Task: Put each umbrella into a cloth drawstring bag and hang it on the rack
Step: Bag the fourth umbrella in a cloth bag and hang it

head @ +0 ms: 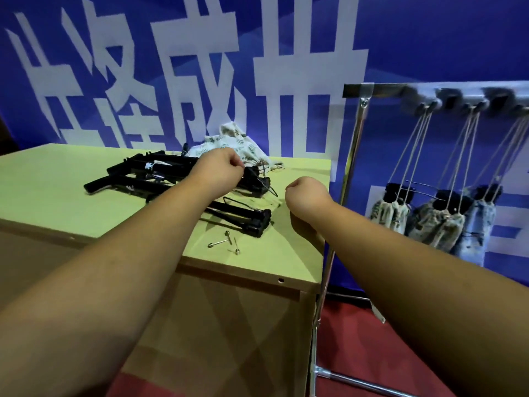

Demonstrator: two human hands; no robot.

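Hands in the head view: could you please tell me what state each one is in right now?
Left hand: fingers curled, pinching the end of an umbrella.
Right hand: curled, fingers hidden; contents cannot be told.

Evenly lit wide-angle view, motion-blurred throughout, edges bowed, soft shadows beneath the forearms.

Three bagged umbrellas hang right of the right hand. Three metal pins lie nearer than the left hand. The loose black umbrellas under it overlap, uncountable.
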